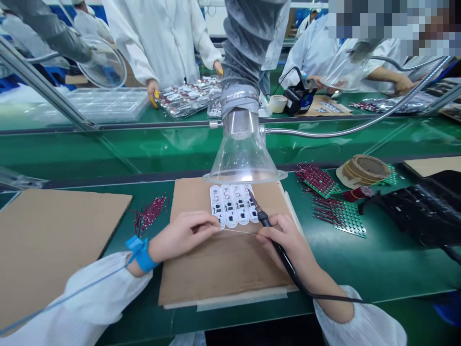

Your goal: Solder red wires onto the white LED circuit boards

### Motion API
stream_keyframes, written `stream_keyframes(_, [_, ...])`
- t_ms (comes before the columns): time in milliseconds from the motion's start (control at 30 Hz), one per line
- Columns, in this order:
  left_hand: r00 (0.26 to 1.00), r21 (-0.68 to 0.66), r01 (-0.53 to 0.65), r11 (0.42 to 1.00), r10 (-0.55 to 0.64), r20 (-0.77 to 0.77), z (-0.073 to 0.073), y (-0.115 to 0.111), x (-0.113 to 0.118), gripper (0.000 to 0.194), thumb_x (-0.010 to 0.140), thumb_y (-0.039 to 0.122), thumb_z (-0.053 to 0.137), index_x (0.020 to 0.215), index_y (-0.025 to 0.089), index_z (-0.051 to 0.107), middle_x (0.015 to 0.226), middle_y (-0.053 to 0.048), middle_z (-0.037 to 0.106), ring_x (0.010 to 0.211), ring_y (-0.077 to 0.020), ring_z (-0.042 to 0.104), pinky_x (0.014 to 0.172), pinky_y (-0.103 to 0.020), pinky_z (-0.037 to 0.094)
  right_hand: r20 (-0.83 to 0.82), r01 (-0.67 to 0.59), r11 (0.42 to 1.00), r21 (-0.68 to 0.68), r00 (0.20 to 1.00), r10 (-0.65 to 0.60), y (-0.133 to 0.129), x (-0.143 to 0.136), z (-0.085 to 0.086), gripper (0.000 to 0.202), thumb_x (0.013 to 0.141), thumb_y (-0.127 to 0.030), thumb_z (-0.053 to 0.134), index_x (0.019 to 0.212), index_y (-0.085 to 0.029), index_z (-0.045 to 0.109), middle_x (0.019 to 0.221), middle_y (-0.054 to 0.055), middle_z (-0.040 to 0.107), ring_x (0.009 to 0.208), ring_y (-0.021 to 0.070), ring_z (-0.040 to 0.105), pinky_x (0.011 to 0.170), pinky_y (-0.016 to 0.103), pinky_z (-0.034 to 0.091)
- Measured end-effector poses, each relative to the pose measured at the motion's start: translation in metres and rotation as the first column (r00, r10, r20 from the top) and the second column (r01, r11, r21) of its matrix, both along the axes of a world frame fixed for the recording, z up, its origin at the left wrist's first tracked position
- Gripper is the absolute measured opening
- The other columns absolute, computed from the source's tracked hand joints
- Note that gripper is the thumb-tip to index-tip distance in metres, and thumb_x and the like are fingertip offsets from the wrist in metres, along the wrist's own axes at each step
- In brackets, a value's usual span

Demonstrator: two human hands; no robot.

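My right hand (288,240) grips a soldering iron (264,218), its tip over the upper part of the rightmost of several white oblong circuit boards (228,204) lying side by side on a cardboard sheet (230,269). With its fingers pinched together, my left hand (192,233) is at the lower end of the leftmost board. Between the two hands stretches a thin pale solder wire (239,231); its end at my left fingertips is too small to make out. A blue wrist strap (142,252) circles my left wrist.
A clear fume hood (245,156) hangs just above the boards. Dark red wires (151,214) lie left; green perforated boards (351,218), more red wires and a tape roll (363,170) lie right, beside a black bag (425,206). Across the bench, co-workers handle trays.
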State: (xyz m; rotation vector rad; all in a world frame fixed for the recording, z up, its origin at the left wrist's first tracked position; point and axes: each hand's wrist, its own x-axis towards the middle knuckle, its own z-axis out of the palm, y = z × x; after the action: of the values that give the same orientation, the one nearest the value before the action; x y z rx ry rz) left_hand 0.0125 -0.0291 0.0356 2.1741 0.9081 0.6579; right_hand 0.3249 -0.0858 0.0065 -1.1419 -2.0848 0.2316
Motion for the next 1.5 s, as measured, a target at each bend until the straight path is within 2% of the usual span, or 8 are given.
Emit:
stream_keyframes(67, [0.993, 0.112, -0.100, 0.989, 0.093, 0.067, -0.007, 0.014, -0.017, 0.014, 0.106, 0.025, 0.066, 0.098, 0.021, 0.076, 0.074, 0.002, 0.061, 0.063, -0.0113, 0.053, 0.062, -0.024, 0.042, -0.068, -0.017, 0.999, -0.048, 0.998, 0.013, 0.001, -0.002, 0.001, 0.012, 0.104, -0.017, 0.071, 0.106, -0.028, 0.074, 0.092, 0.002, 0.064, 0.087, 0.0210, 0.064, 0.075, 0.033, 0.052])
stream_keyframes(167, [0.956, 0.239, -0.267, 0.934, 0.225, 0.187, -0.021, 0.030, -0.030, 0.013, 0.103, 0.023, 0.067, 0.091, 0.019, 0.073, 0.069, 0.004, 0.050, 0.058, -0.0109, 0.046, 0.058, -0.024, 0.039, -0.169, -0.025, 0.996, -0.090, 0.986, 0.009, 0.001, -0.004, 0.003, 0.026, 0.105, -0.016, 0.069, 0.125, -0.033, 0.072, 0.100, 0.002, 0.072, 0.088, 0.0202, 0.072, 0.078, 0.032, 0.058])
stream_keyframes(333, [0.981, 0.296, -0.178, 0.938, 0.145, 0.129, -0.037, 0.034, -0.036, 0.011, 0.102, 0.023, 0.068, 0.094, 0.019, 0.074, 0.074, 0.001, 0.057, 0.059, -0.0111, 0.049, 0.056, -0.024, 0.039, -0.435, 0.010, 0.973, -0.230, 0.893, -0.112, -0.004, -0.001, -0.008, 0.029, 0.109, -0.022, 0.066, 0.135, -0.033, 0.062, 0.103, 0.002, 0.082, 0.097, 0.0218, 0.083, 0.093, 0.039, 0.066])
stream_keyframes(467, [0.983, 0.302, -0.175, 0.937, 0.152, 0.099, -0.037, 0.031, -0.036, 0.006, 0.100, 0.019, 0.068, 0.095, 0.019, 0.071, 0.071, 0.005, 0.050, 0.059, -0.0110, 0.049, 0.058, -0.024, 0.040, -0.546, 0.020, 0.947, -0.321, 0.813, -0.202, -0.006, 0.002, -0.015, 0.011, 0.108, -0.033, 0.072, 0.117, -0.029, 0.066, 0.091, 0.001, 0.085, 0.085, 0.0212, 0.086, 0.083, 0.036, 0.069])
stream_keyframes(600, [0.983, 0.304, -0.181, 0.935, 0.159, 0.094, -0.035, 0.031, -0.037, 0.005, 0.098, 0.015, 0.068, 0.095, 0.020, 0.067, 0.070, 0.007, 0.045, 0.058, -0.0098, 0.047, 0.058, -0.023, 0.040, -0.585, 0.064, 0.935, -0.349, 0.764, -0.271, -0.003, 0.006, -0.016, 0.024, 0.106, -0.048, 0.073, 0.099, -0.025, 0.072, 0.079, 0.003, 0.083, 0.066, 0.0199, 0.081, 0.061, 0.029, 0.066])
stream_keyframes(700, [0.985, 0.317, -0.167, 0.934, 0.146, 0.088, -0.036, 0.032, -0.038, 0.008, 0.099, 0.014, 0.066, 0.094, 0.020, 0.064, 0.071, 0.007, 0.046, 0.059, -0.0095, 0.046, 0.059, -0.023, 0.040, -0.591, 0.053, 0.925, -0.375, 0.756, -0.283, -0.003, 0.007, -0.016, 0.032, 0.105, -0.054, 0.073, 0.093, -0.024, 0.072, 0.073, 0.003, 0.080, 0.060, 0.0197, 0.078, 0.053, 0.028, 0.062])
stream_keyframes(1167, [0.992, 0.293, -0.127, 0.948, 0.114, 0.060, -0.037, 0.032, -0.036, 0.009, 0.099, 0.017, 0.067, 0.093, 0.021, 0.064, 0.068, 0.008, 0.043, 0.058, -0.0104, 0.046, 0.058, -0.024, 0.037, -0.432, 0.052, 0.936, -0.349, 0.877, -0.210, -0.004, 0.007, -0.015, 0.030, 0.106, -0.052, 0.070, 0.094, -0.025, 0.074, 0.078, 0.004, 0.080, 0.063, 0.0205, 0.077, 0.056, 0.031, 0.060])
stream_keyframes(1500, [0.992, 0.305, -0.122, 0.945, 0.111, 0.055, -0.037, 0.032, -0.036, 0.010, 0.100, 0.015, 0.067, 0.093, 0.021, 0.063, 0.070, 0.008, 0.043, 0.059, -0.0100, 0.046, 0.058, -0.023, 0.037, -0.450, 0.020, 0.933, -0.359, 0.872, -0.191, -0.004, 0.008, -0.016, 0.023, 0.107, -0.047, 0.071, 0.099, -0.027, 0.075, 0.083, 0.003, 0.079, 0.065, 0.0193, 0.076, 0.059, 0.029, 0.061])
